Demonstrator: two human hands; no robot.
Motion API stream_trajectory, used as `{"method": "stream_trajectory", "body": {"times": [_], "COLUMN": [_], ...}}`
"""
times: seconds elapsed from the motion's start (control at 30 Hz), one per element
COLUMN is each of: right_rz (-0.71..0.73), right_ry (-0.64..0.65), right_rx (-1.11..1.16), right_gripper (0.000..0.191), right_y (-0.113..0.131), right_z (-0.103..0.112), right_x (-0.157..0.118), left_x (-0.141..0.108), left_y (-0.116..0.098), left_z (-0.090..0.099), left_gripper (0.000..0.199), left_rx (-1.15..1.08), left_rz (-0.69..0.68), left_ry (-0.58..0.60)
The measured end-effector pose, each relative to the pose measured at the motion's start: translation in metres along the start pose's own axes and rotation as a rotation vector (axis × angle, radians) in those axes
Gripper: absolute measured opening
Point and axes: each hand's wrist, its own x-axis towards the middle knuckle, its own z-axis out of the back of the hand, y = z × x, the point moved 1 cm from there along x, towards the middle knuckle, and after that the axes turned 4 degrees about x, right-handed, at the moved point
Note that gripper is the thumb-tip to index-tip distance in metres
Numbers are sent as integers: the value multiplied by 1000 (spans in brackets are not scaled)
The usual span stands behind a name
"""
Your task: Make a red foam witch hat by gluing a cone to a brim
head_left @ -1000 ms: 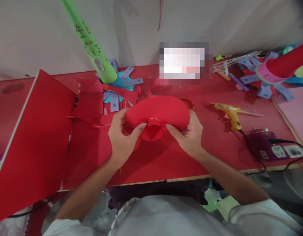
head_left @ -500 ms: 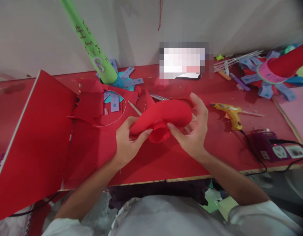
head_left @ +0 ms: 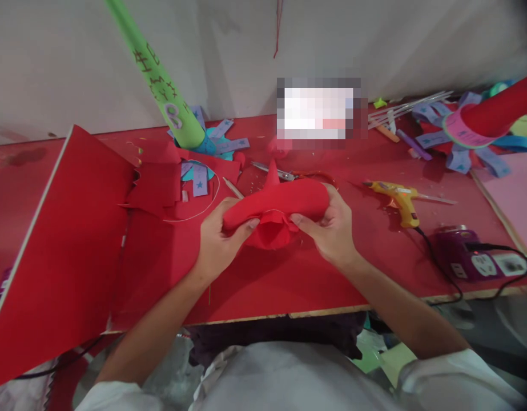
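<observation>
Both hands grip a red paper piece [head_left: 276, 201], a curved sheet with a short tube opening towards me and a pointed tip standing up behind it. My left hand [head_left: 222, 237] pinches its left side, thumb beside the tube's rim. On the other side my right hand [head_left: 334, 225] is closed on the right end, with its thumb by the tube. Its fingers are partly hidden behind the paper. Just beyond the piece lie orange-handled scissors [head_left: 289, 174], partly covered. A pencil-like stick [head_left: 232, 187] rests near my left hand.
To the right are a yellow glue gun [head_left: 395, 197] and a purple power socket block [head_left: 464, 257] with cables. A green paper cone [head_left: 173, 108] stands back left; a red board [head_left: 53, 257] rises at the left. Another red cone [head_left: 498, 108] leans at far right.
My right fingers, raised and spread before, have closed around the right end of the red paper piece. The piece has turned a little, so its tube opening faces me more. More of the scissors shows.
</observation>
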Motion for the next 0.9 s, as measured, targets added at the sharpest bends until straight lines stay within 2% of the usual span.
{"method": "stream_trajectory", "body": {"times": [0.1, 0.2, 0.37, 0.53, 0.67, 0.8, 0.9], "right_rz": [-41, -20, -23, -33, -24, -24, 5], "right_ry": [13, 37, 103, 78, 71, 55, 23], "right_rx": [6, -25, 47, 3, -15, -31, -66], "right_gripper": [47, 49, 60, 45, 40, 40, 41], "right_y": [0, 3, -1, -4, -4, -5, -2], "right_z": [0, 1, 0, 0, 0, 1, 2], "right_x": [0, 2, 6, 6, 6, 6, 5], "left_x": [-1, -1, 1, 1, 1, 0, -3], "left_y": [3, 6, 13, 19, 22, 22, 22], "left_z": [0, 0, 0, -1, -2, -2, 0], "left_gripper": [40, 52, 58, 63, 65, 58, 65], "left_rx": [62, 108, 151, 116, 128, 164, 206], "left_rz": [45, 38, 32, 91, 102, -8, -154], "left_ry": [-61, -97, -98, -101, -84, -80, -70]}}
